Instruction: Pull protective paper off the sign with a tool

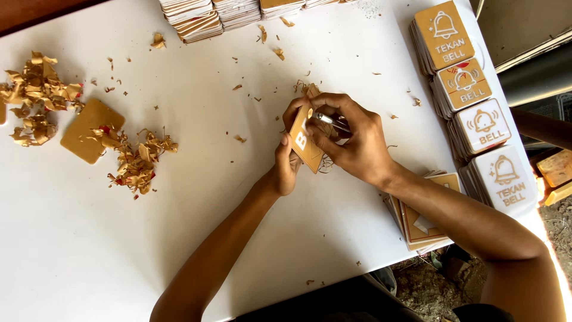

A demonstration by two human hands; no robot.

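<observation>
Plaque [304, 143]: gripped in left hand [287, 164]; right hand [354, 140] presses tool [329, 120] on it

**Square plaque and thin tool, held above the table**

A square tan plaque [305, 142] with white lettering stands tilted on edge just above the white table [250, 238], near its middle; a thin silvery tool [329, 121] lies across the plaque's upper corner

White table [77, 250] bears square sign stacks [471, 89], a brown plaque [86, 134], seemingly paper peelings [36, 89].

bright daylight | glare lower-right edge | soft arm shadows on table [89, 238] | sharp, slight edge distortion
</observation>
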